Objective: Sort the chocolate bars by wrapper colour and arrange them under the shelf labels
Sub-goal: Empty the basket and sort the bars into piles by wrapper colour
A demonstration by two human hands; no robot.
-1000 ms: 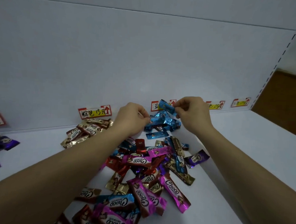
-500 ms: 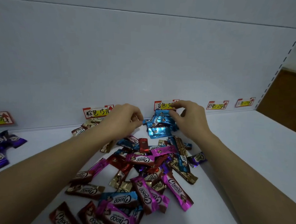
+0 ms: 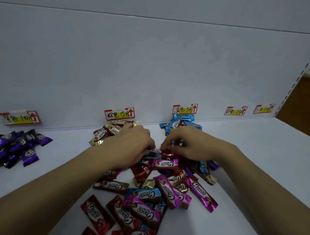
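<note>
On the white shelf board (image 3: 254, 156), a mixed pile (image 3: 165, 191) of chocolate bars in red, pink, blue, gold and brown wrappers lies loose in the middle. Behind the pile rises a plain white back panel (image 3: 152, 64) with five handwritten labels along its foot. Far left of the pile, purple bars (image 3: 18, 147) sit under the purple label (image 3: 20, 118). Just behind it to the left, gold-brown bars (image 3: 106, 131) lie under the brown label (image 3: 119, 113). Just behind it to the right, blue bars (image 3: 180, 121) lie under the blue label (image 3: 185, 109). Right of the pile the board is bare below the last two labels (image 3: 236, 111). A slotted upright (image 3: 309, 64) closes that end, with brown floor (image 3: 302, 98) beyond.

The left hand (image 3: 132, 144) and right hand (image 3: 188, 145) both reach over the pile's far edge, fingers curled down (knuckles toward the camera). Their tips nearly meet at a red bar (image 3: 167, 154). The fingertips are sunk among the wrappers, so I cannot tell whether either hand is pinching a bar or only touching it. The hands cover parts of the gold-brown and blue heaps. The pile's near bars and the purple heap's left side are cut off by the frame, and the rightmost label is too blurred to read.
</note>
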